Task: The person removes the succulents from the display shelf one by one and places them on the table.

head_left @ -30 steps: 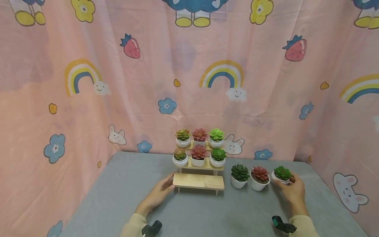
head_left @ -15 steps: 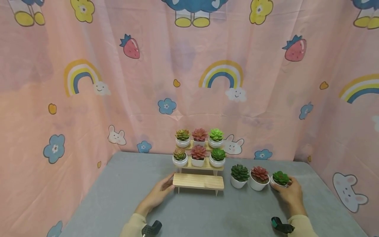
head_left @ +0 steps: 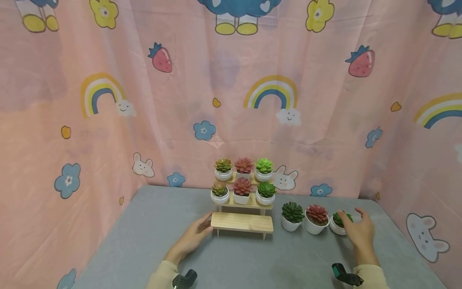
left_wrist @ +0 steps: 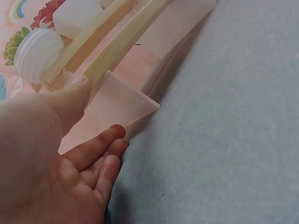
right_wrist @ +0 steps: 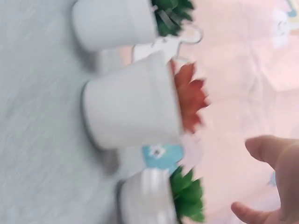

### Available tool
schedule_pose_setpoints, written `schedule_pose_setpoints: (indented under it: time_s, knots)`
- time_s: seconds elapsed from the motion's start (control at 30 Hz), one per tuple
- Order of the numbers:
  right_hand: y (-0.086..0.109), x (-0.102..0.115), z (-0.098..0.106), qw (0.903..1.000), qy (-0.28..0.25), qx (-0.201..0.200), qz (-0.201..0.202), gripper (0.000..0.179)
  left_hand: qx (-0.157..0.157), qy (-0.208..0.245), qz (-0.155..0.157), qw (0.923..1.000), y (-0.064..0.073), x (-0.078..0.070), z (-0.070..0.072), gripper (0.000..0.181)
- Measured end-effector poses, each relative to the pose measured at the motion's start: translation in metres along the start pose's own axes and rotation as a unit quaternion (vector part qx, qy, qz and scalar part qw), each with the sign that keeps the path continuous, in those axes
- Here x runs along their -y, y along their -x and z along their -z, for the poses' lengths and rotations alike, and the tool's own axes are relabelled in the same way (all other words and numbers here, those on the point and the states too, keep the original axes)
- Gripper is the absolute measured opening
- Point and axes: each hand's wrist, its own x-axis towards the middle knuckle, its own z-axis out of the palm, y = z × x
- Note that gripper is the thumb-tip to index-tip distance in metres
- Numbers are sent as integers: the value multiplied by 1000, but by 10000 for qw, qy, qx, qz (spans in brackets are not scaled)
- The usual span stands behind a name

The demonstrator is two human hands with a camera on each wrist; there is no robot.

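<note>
A: Item: potted green succulent [head_left: 337, 230]. Position?

B: Standing upright on the table [head_left: 299, 263], closing the right end of a row, the red succulent [head_left: 316, 228] standing just beside it.

A: Nearer hand?

B: Right hand [head_left: 361, 233], hovering; the green succulent is lying just to its left. Thumb and fingers are standing apart, gripping nothing.

A: Left hand [head_left: 191, 237]?

B: Resting, fingers loose, against the left end of the front wooden step [head_left: 242, 222], whose long axis is running side to side, its right end pointing toward the row.

A grey table [head_left: 252, 261] bears a tiered wooden stand [head_left: 242, 222] and, beside it, three potted succulents [head_left: 315, 227].
</note>
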Motion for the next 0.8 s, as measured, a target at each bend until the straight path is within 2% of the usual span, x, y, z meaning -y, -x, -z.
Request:
schedule_pose_setpoints:
  time_s: [0.13, 0.33, 0.47, 0.6, 0.8]
  knots:
    - [8, 15, 1, 9990, -352, -221, 164, 75, -5, 10, 0, 10000, 0, -1, 0, 65]
    - [22, 36, -2, 9967, -491, -94, 636, 63, 22, 8, -23, 10000, 0, -2, 2, 66]
    - [27, 44, -7, 9955, -505, -31, 799, 60, 19, 42, -64, 10000, 1, -3, 2, 66]
    - [30, 47, -11, 9941, -506, 201, 935, 61, 25, 52, -43, 10000, 1, -3, 3, 66]
    - [40, 54, -15, 9887, -331, 576, 1342, 61, 23, 59, 23, 10000, 1, -2, 0, 65]
